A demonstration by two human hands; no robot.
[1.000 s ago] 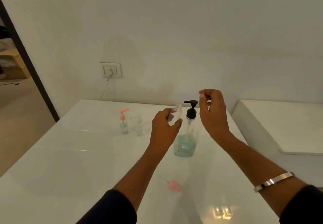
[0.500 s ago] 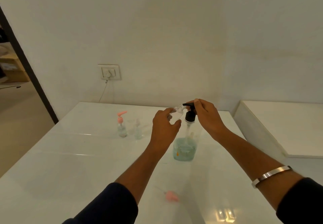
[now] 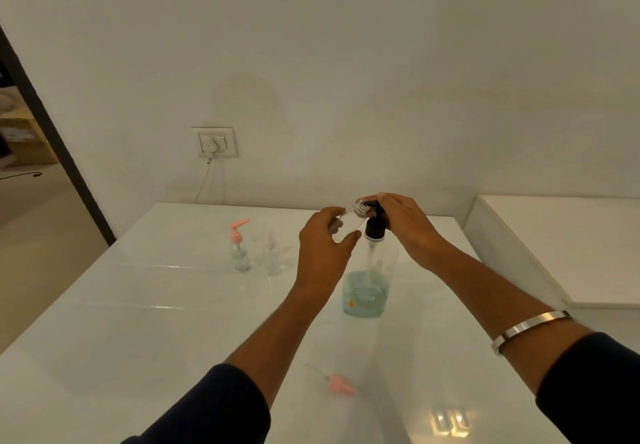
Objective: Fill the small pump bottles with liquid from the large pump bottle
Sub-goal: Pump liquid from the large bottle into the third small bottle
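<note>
Left hand [image 3: 323, 253] clamped on small bottle [image 3: 349, 217], tilted with mouth under black pump [image 3: 374, 225] to catch liquid. Right hand [image 3: 405, 225] flat on pump of large bottle [image 3: 369, 284], upright on surface [image 3: 138, 322].

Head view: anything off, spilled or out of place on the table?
One thing: a pink pump head lies loose on its side on the white table, near the person and apart from any bottle. It likely belongs to the capless small bottle that the left hand holds at the large bottle's nozzle. No spill is visible.
</note>
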